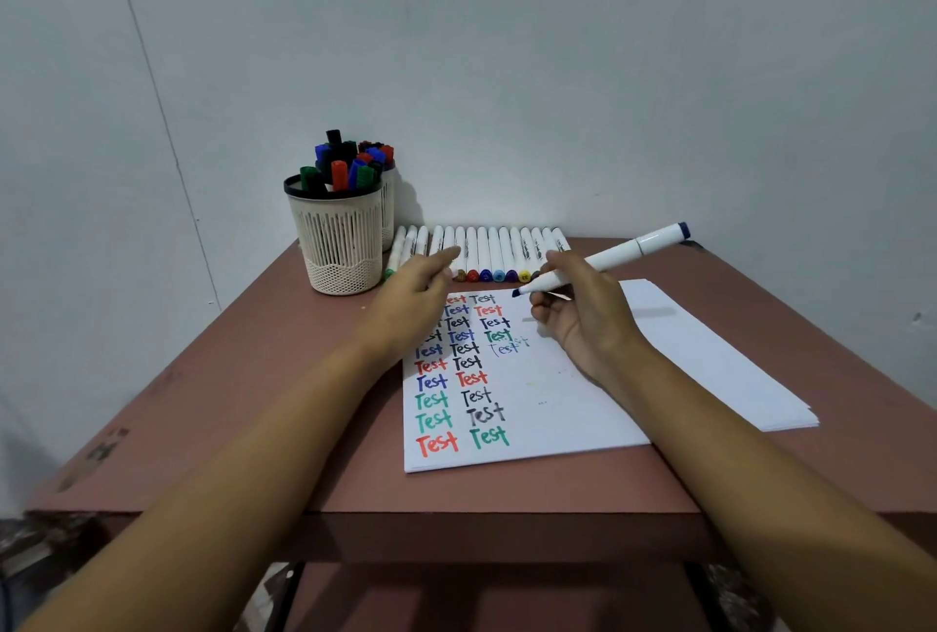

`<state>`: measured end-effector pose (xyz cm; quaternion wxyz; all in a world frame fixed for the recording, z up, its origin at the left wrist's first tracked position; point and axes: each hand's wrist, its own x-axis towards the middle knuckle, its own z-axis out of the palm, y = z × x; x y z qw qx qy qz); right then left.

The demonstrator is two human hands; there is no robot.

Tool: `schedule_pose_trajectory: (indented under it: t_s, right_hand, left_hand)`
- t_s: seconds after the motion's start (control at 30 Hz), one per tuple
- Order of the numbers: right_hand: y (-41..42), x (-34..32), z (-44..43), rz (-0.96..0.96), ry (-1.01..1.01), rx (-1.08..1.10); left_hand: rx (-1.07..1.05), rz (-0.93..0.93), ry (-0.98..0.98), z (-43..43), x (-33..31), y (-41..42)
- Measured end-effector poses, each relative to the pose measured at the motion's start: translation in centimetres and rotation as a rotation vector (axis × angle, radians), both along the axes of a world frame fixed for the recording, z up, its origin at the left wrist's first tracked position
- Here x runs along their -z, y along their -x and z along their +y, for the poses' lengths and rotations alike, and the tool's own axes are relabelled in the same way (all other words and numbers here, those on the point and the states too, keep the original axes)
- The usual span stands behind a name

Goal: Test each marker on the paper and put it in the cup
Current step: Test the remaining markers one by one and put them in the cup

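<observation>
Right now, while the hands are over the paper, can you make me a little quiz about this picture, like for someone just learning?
1. True or false: the right hand holds a marker with its dark blue tip uncovered.
2. Which word is written again and again on the paper? A) Test B) Hello C) Blue
3. Fill in the gap: seen from the person, the front cup, full of capped markers, stands to the ____ of the paper.

Key: 1 true; 2 A; 3 left.
</observation>
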<state>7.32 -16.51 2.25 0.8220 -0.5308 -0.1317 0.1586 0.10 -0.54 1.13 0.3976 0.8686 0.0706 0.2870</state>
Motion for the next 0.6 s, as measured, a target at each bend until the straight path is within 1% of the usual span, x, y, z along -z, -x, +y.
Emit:
schedule_pose_trajectory:
  t_s: [0.07, 0.17, 0.33, 0.6]
  right_hand:
    - [0.1, -0.2, -0.1, 0.012, -0.049, -0.021]
    - [0.3, -0.2, 0.0, -0.032, -0.061, -0.058]
    - [0.5, -0.3, 0.1, -0.077, -0.046, -0.075]
    - [0.8, -0.2, 0.2, -0.123, -0.019, -0.132]
  left_hand:
    - [0.066, 0.016, -0.008, -0.3, 0.1, 0.1]
    - [0.111, 0.026, -0.091, -0.4, 0.2, 0.3]
    - [0.140, -0.020, -0.006, -0.6, 0.2, 0.2]
    - [0.255, -0.057, 0.026, -1.2, -0.2, 0.4]
